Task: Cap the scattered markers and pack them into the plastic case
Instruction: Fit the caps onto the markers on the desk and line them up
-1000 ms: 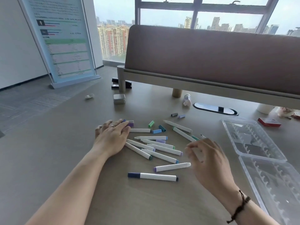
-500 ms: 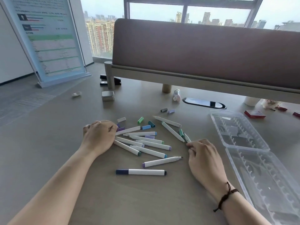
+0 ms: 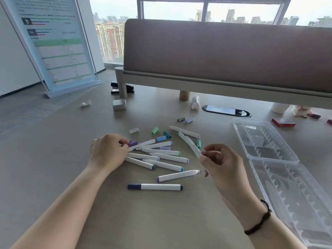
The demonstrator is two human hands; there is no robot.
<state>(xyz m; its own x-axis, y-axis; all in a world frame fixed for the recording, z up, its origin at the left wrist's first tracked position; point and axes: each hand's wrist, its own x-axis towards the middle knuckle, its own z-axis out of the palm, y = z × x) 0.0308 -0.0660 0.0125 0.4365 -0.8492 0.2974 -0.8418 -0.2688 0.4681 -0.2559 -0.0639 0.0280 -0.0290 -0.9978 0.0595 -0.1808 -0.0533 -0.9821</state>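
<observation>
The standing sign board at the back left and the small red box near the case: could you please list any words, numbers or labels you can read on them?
Standing sign board: lines of print, green bands and two small dark pictures, all too blurred to read.
Red box: a pale patch on top, no letters legible.
Markers and plastic case: no print visible.
No text can be quoted as read.

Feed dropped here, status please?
Left hand pinching purple cap. Right hand holding white marker. Plastic case open, empty. Nothing blocking.
</observation>
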